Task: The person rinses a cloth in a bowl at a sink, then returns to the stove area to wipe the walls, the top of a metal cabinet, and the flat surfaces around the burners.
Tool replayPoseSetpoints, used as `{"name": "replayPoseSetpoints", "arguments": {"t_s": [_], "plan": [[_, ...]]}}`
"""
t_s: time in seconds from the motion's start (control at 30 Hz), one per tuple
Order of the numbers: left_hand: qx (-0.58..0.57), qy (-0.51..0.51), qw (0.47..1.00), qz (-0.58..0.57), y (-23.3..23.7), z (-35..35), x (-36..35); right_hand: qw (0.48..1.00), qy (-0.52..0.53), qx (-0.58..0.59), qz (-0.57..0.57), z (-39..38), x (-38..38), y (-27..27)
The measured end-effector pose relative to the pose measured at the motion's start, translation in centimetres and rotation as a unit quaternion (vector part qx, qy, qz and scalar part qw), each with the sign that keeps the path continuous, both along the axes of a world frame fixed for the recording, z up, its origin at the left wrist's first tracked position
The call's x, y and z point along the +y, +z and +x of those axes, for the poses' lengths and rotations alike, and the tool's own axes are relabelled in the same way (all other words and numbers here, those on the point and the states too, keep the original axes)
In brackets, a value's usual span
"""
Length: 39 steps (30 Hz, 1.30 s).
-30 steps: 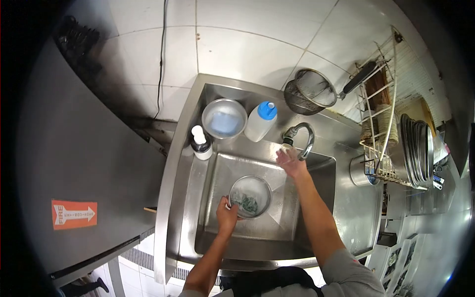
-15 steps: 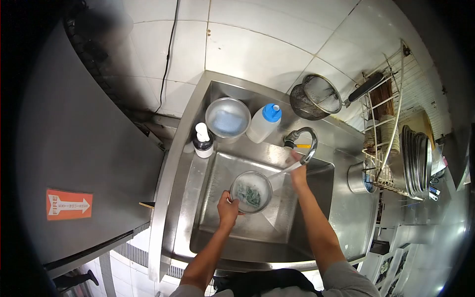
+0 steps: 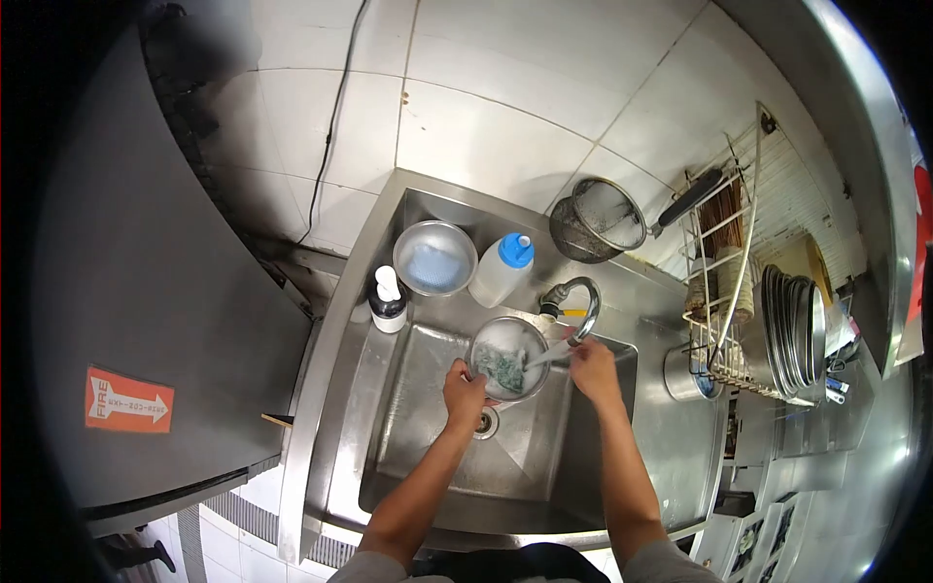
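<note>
My left hand [image 3: 465, 396] grips the left rim of a metal bowl [image 3: 483, 335], its thumb on the edge. The bowl is held over the sink basin [image 3: 437, 428] and holds white suds and a greenish scrubber-like piece [image 3: 502, 370]. Water runs from the curved faucet [image 3: 593, 301] into the bowl's right side. My right hand [image 3: 595, 371] is beside the bowl, with bent fingers right at the spout's end. Whether they grip the spout or anything else is hidden. A drain [image 3: 487, 423] shows below the bowl.
On the sink's back ledge stand a pump bottle [image 3: 389, 309], a metal bowl with a bluish cloth-like piece [image 3: 435, 225] and a blue-capped bottle [image 3: 501, 277]. Mesh strainers [image 3: 583, 233] and a wire rack [image 3: 743, 282] are at back right. A metal container [image 3: 680, 374] stands right of the basin.
The bowl in my left hand has moved back and right, closer under the faucet stream. My right hand has drawn back from the faucet's base to the spout's end. The drain now shows.
</note>
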<state>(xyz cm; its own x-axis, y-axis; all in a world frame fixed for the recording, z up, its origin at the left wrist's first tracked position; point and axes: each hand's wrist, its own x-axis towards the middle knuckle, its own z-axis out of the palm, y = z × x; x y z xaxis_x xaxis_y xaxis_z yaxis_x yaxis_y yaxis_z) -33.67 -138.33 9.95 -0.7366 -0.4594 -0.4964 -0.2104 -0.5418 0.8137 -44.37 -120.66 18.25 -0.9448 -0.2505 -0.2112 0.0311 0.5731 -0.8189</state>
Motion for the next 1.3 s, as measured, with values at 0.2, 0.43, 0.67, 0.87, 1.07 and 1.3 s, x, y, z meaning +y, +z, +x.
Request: {"name": "replayPoseSetpoints", "arguments": {"t_s": [0.2,0.43,0.67,0.87,1.07,1.3], "plan": [[0.024,0.017,0.998,0.048,1.0,-1.4,-1.2,0.927,0.110,0.228,0.278,0.2,-3.7,5.3],[0.026,0.056,0.998,0.010,1.9,-2.1,-5.0,0.942,0.172,0.236,0.163,-3.4,-5.8,1.8],[0.043,0.021,0.999,0.020,4.6,-2.6,-7.4,0.890,0.198,0.258,0.319,0.2,-6.3,5.1],[0.060,-0.013,0.997,0.051,5.3,-3.2,-8.3,0.948,0.293,0.118,0.043,3.1,-10.4,8.5],[0.043,-0.039,0.997,0.058,5.5,-3.2,-9.0,0.840,0.375,0.325,0.218,1.5,-13.6,3.4],[0.052,-0.019,0.997,0.051,4.7,-3.0,-9.2,0.834,0.435,0.278,0.193,-1.7,-13.8,2.6]]}}
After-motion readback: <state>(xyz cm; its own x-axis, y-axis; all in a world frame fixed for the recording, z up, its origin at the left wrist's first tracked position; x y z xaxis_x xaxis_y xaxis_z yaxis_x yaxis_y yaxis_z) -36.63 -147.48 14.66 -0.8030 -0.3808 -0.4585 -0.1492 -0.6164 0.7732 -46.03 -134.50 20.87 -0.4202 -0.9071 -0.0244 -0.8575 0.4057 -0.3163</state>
